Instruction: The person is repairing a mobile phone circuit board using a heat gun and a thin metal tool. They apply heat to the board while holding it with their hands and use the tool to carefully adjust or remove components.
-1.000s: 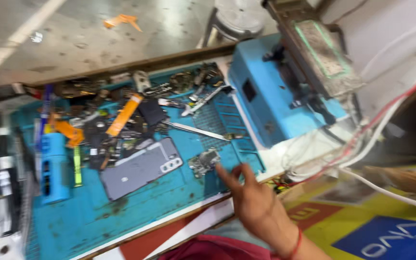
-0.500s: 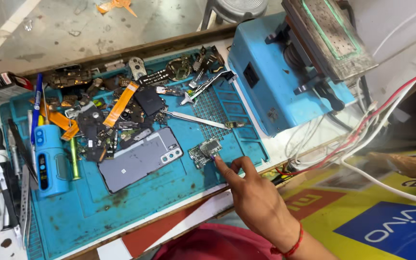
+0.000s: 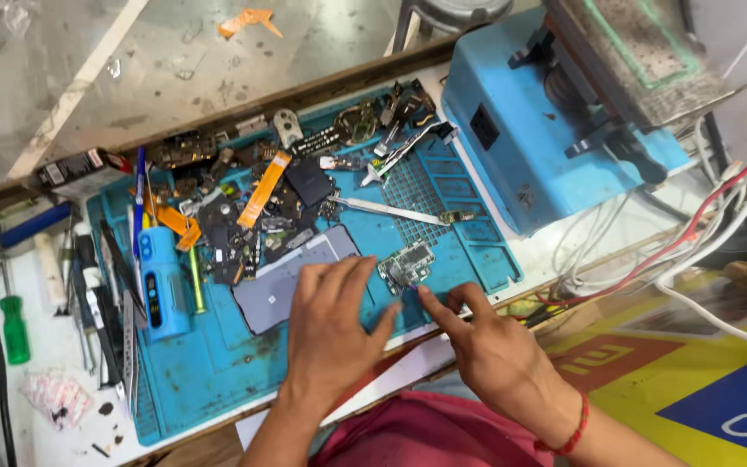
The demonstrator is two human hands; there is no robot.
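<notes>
**Small board, crowded mat**

The left hand (image 3: 330,333) lies spread on the grey slab-shaped phone back (image 3: 283,285) on the blue silicone mat (image 3: 218,372). The right hand (image 3: 490,350), grip spread, fingertips the small green circuit board (image 3: 408,264) beside it. A careless nudge could sweep it into loose parts.

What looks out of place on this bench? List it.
Loose phone parts and flex cables lie heaped across the top of the blue mat. A grey phone back sits askew under the left hand. Orange scraps lie apart on the grimy surface behind.
</notes>
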